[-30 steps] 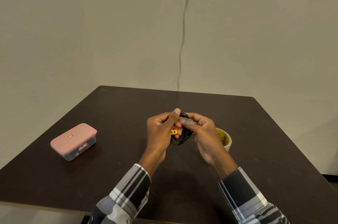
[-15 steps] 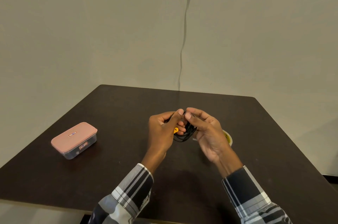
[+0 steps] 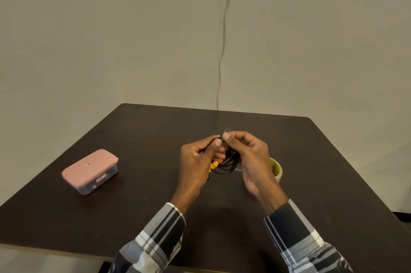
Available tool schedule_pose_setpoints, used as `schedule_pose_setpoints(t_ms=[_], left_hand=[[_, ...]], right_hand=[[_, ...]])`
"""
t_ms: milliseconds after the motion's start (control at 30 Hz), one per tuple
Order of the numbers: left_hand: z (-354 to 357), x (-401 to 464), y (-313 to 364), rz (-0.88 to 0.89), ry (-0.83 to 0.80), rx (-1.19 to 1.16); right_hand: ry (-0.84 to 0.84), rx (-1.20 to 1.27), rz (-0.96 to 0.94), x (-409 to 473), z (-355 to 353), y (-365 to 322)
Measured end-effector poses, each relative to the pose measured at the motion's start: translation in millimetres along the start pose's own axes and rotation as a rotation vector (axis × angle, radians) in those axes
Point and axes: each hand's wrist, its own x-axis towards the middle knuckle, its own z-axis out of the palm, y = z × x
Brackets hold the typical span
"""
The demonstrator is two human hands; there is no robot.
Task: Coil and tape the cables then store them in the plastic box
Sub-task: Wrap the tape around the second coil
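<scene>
One bundle of black cable (image 3: 229,162) is up off the dark table (image 3: 142,203), held between the person's two hands near the middle of the tabletop. The left hand (image 3: 198,161) has its fingers curled round the left side of the coil, thumb pressed along the top, and a single yellow connector (image 3: 214,164) sticks out just below those fingers. The right hand (image 3: 251,157) is curled in from the other side, its thumb and forefinger pinching a small piece of clear tape (image 3: 226,132) at the top of the bundle, thumb tips of both hands nearly meeting there. The coil's loops hang down and sag toward the table, its long axis running roughly left to right between the palms. One roll of tape (image 3: 276,169) lies on the table just behind the right hand, partly hidden by it. One plastic box (image 3: 90,171) with a pink lid, closed, sits well apart to the left, its long side angled away toward the wall. Both sleeves are plaid.
</scene>
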Motion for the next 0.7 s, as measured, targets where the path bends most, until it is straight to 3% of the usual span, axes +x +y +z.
schedule_pose_setpoints(t_ms=[133,233,500,700], left_hand=[[-2.2,3.4,4.9,-0.051,-0.064,-0.015],[-2.4,6.5,7.4,0.010,-0.092,0.067],[-0.9,5.3,14.0,0.148,-0.005,0.271],[1.1,7.8,16.8,0.029,0.058,0.177]], right_hand=[[-0.057,0.001,-0.009,4.3,-2.2,-4.7],[-0.068,-0.046,-0.043,5.5,-3.0,-6.0],[-0.054,-0.116,-0.099,5.3,-0.1,-5.5],[-0.036,-0.125,-0.129,5.4,5.5,-7.0]])
